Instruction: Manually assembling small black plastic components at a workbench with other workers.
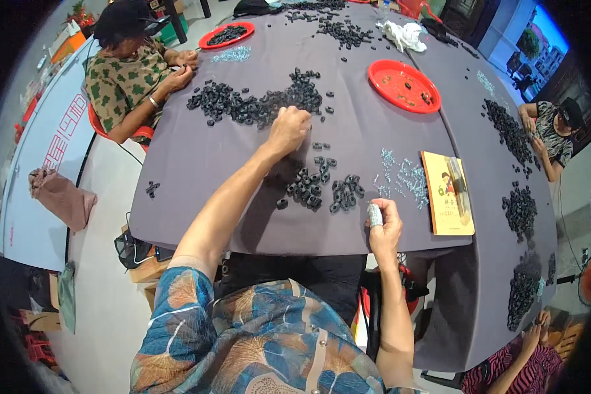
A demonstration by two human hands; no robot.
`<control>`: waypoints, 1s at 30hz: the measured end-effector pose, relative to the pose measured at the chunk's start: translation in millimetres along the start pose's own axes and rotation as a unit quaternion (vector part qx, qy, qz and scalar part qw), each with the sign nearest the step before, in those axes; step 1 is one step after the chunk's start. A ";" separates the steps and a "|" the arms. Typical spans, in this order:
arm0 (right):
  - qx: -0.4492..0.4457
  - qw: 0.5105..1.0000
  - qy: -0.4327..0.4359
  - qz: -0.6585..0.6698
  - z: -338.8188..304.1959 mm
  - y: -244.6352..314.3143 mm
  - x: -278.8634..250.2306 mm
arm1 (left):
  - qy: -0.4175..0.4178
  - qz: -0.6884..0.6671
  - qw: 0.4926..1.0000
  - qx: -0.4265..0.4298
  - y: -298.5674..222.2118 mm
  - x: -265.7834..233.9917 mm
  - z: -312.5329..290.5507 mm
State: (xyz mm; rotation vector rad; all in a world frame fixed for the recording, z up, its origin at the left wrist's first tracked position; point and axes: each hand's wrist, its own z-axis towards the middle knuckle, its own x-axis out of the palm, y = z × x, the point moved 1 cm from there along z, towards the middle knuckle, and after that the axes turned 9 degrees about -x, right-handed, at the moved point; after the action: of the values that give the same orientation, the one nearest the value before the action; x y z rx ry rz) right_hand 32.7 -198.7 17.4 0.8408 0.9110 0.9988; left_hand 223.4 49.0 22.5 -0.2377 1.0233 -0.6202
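My left hand [290, 130] reaches to the near edge of a wide heap of small black ring-like parts [233, 106]. Its fingers curl downward together, and whatever lies under them is hidden. Close to the table's front edge, my right hand [385, 226] is closed in a pinch, a pale wrapping round one finger. What it pinches is too small to name. Between the hands lie two smaller clusters of black parts, the left cluster [306, 187] and the right cluster [346, 193]. Small silvery spring-like pieces [407, 178] are scattered beyond my right hand.
A yellow booklet [445, 210] with a clear, long object on it lies right of the springs. A red tray [404, 85] stands farther back; another red tray [226, 35] is far left. People sit at both sides. More black heaps [522, 211] line the right table.
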 end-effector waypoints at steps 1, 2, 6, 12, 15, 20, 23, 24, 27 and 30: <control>0.007 1.000 -0.001 -0.001 -1.5 -0.7 -0.6 | 0.001 -0.002 1.000 0.014 3.5 8.4 -3.6; 0.001 1.000 0.001 0.000 -0.2 -1.3 -0.6 | 0.004 -0.001 1.000 0.014 4.4 10.4 -5.6; 0.006 1.000 0.004 0.022 0.6 -5.5 2.0 | 0.030 0.045 0.997 0.050 6.1 9.5 -12.1; 0.017 1.000 0.011 0.018 -0.1 -9.8 -0.1 | 0.116 0.004 0.993 0.037 -4.3 -6.9 -24.0; -0.009 1.000 0.002 0.009 -1.4 -13.9 -0.4 | 0.128 -0.025 0.991 0.033 -11.4 -15.6 -33.6; -0.009 1.000 0.014 0.010 -1.0 -11.4 0.5 | 0.170 -0.006 0.985 -0.007 -22.8 -23.4 -34.6; -0.002 1.000 0.017 -0.003 -0.4 -9.3 1.2 | 0.128 -0.012 0.991 0.024 -24.2 -19.8 -32.4; -0.008 1.000 0.018 -0.005 -0.1 -9.0 0.3 | 0.131 -0.021 0.991 0.022 -28.5 -17.9 -31.1; -0.001 1.000 0.020 -0.004 0.1 -6.7 -0.9 | 0.148 -0.007 0.989 0.024 -35.6 -11.9 -29.5; -0.019 1.000 0.023 -0.002 -0.1 -8.2 -1.3 | 0.159 0.015 0.987 0.023 -40.8 -6.7 -31.8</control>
State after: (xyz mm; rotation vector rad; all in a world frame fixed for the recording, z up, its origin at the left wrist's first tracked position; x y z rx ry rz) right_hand 34.9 -202.5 10.3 0.7866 0.9295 1.0320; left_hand 178.7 23.1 29.8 -0.0820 1.3157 -0.6665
